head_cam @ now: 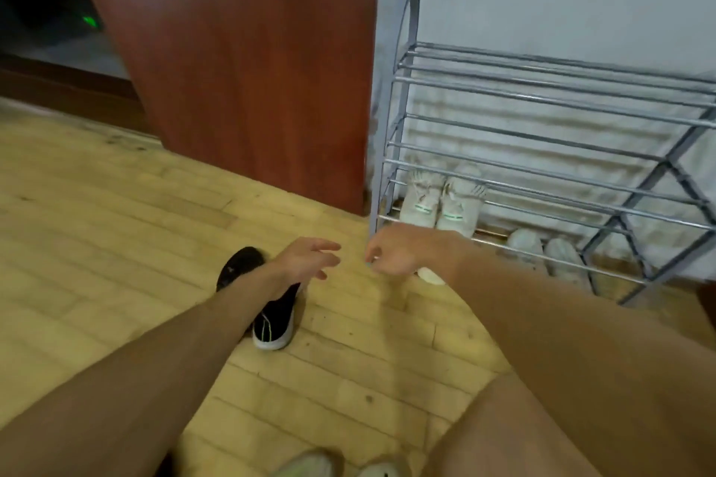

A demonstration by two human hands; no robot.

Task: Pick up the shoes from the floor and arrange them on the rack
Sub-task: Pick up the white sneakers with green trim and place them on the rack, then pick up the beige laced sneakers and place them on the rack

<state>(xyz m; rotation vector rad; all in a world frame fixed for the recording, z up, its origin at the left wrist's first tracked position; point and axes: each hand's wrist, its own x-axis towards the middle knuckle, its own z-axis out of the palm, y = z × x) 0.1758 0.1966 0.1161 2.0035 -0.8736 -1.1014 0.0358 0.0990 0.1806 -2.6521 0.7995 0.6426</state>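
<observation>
A black shoe with a white sole lies on the wooden floor, partly hidden under my left forearm. My left hand hovers just above its far end, fingers spread and holding nothing. My right hand is loosely curled in front of the grey metal shoe rack; a small white object shows just below my wrist, and whether I hold it is unclear. A pair of white sneakers stands on a low shelf of the rack. Another pale pair sits at the rack's bottom right.
A brown wooden door stands open to the left of the rack, against the white wall. Pale shoe tips show at the bottom edge, beside my bare knee. The upper rack shelves hold nothing.
</observation>
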